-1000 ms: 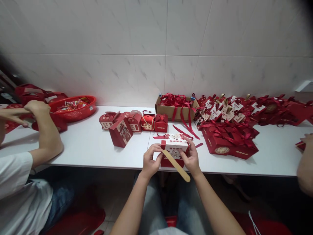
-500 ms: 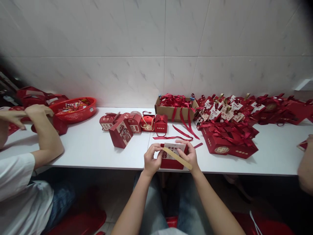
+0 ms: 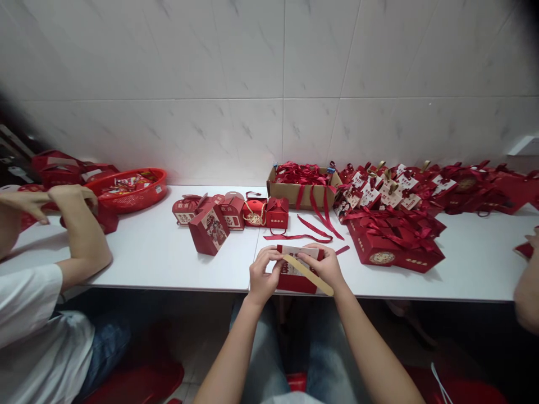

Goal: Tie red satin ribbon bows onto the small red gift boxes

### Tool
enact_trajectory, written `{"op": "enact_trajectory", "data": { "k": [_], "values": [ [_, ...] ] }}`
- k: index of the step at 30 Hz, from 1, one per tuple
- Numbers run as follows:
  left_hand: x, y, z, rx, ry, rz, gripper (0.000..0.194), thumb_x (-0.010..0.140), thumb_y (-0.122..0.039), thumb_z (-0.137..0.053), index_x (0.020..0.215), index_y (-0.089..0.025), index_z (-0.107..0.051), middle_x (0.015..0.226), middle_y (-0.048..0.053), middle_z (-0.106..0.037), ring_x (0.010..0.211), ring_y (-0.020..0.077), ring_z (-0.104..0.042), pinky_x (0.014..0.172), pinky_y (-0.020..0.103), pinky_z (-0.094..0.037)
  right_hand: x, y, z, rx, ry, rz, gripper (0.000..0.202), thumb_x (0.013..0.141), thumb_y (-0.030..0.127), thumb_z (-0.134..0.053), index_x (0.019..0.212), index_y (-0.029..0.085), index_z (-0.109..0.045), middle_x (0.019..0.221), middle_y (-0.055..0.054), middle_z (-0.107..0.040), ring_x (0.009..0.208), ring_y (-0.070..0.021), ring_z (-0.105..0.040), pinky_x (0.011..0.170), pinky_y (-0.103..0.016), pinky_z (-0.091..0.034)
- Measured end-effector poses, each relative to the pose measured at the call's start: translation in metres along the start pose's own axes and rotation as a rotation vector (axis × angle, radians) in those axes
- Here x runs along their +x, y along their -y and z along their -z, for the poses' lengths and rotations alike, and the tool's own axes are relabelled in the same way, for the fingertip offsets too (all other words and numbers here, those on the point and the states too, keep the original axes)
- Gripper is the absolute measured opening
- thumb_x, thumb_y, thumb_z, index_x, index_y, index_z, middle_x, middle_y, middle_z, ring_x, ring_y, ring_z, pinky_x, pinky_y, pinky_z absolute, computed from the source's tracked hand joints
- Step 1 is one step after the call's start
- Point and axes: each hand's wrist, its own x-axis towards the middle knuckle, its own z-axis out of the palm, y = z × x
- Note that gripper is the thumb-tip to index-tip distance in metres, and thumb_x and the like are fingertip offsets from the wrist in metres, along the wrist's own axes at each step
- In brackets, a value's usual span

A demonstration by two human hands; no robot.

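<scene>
10 o'clock from red box (image 3: 296, 284): boxes (image 3: 184, 216) lettered 歡喜. Your left hand (image 3: 265, 278) pinched on gold strip's (image 3: 314, 276) end. Red box at table (image 3: 147, 252) edge, print partly covered; your right hand (image 3: 329, 270) closed on right side. 2 o'clock: tags (image 3: 406, 182), illegible.

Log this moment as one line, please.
left hand: at upper end of gold strip | right hand: on red box | loose red ribbons: on white table, beyond red box
</scene>
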Motion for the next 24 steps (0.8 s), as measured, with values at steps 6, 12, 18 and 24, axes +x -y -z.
{"op": "enact_trajectory", "data": {
  "k": [6, 12, 18, 24],
  "values": [
    [-0.002, -0.003, -0.004, 0.053, -0.020, -0.031, 0.012, 0.077, -0.008, -0.061, 0.081, -0.019, -0.059, 0.077, 0.002, -0.066, 0.087, 0.0169, -0.058, 0.084, 0.040, -0.048, -0.001, -0.009, -0.004, 0.001, -0.052, 0.037, 0.024, 0.069, 0.039, -0.071, 0.076, 0.017, -0.064, 0.075, -0.003, -0.066, 0.070, -0.0180, -0.061, 0.066, -0.029, -0.048],
    [0.002, -0.016, -0.004, 0.173, 0.005, -0.141, 0.013, 0.077, -0.009, -0.063, 0.079, -0.022, -0.065, 0.078, 0.000, -0.071, 0.076, 0.0151, -0.057, 0.076, 0.035, -0.044, -0.004, -0.008, -0.007, 0.043, -0.076, 0.062, 0.021, 0.070, 0.036, -0.070, 0.071, 0.018, -0.060, 0.069, -0.001, -0.060, 0.066, -0.0154, -0.057, 0.063, -0.028, -0.047],
    [0.015, -0.029, -0.005, 0.142, 0.155, -0.183, 0.015, 0.081, -0.010, -0.060, 0.085, -0.022, -0.067, 0.082, 0.000, -0.073, 0.071, 0.0124, -0.060, 0.072, 0.033, -0.040, -0.009, -0.015, -0.011, 0.130, -0.092, 0.109, 0.015, 0.071, 0.029, -0.070, 0.070, 0.019, -0.060, 0.069, 0.001, -0.058, 0.067, -0.0142, -0.055, 0.063, -0.026, -0.046],
    [0.017, -0.044, 0.003, 0.137, 0.235, -0.133, 0.015, 0.081, -0.012, -0.059, 0.090, -0.021, -0.067, 0.083, 0.002, -0.071, 0.071, 0.0144, -0.050, 0.065, 0.029, -0.042, -0.019, -0.015, -0.011, 0.089, -0.082, 0.225, 0.009, 0.074, 0.025, -0.068, 0.072, 0.020, -0.060, 0.075, 0.000, -0.061, 0.072, -0.0155, -0.059, 0.067, -0.028, -0.046]
  ]
}}
